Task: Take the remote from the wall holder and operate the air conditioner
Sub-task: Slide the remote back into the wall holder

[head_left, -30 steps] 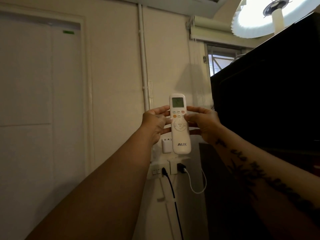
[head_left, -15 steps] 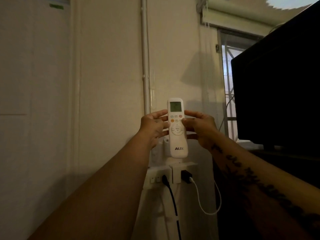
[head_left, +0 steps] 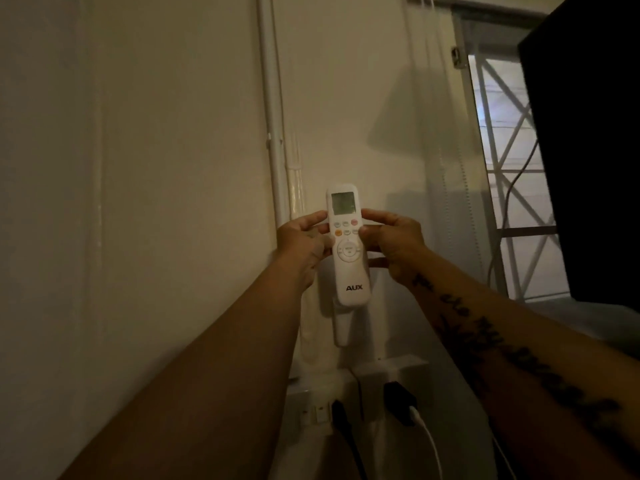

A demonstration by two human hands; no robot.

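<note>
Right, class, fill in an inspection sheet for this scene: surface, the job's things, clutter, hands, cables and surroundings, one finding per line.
Surface: cream wall with a white pipe running down it; no table seen.
Job's things: white remote held upright in front of the wall, screen at the top; a white holder shows just below it. Air conditioner not in view.
Clutter: nothing seen.
Hands: left hand and right hand grip the remote from either side; right thumb rests on the buttons.
Cables: black cable and white cable plugged into the sockets below.
Surroundings: window with a grille at right, dark cabinet at far right.
</note>
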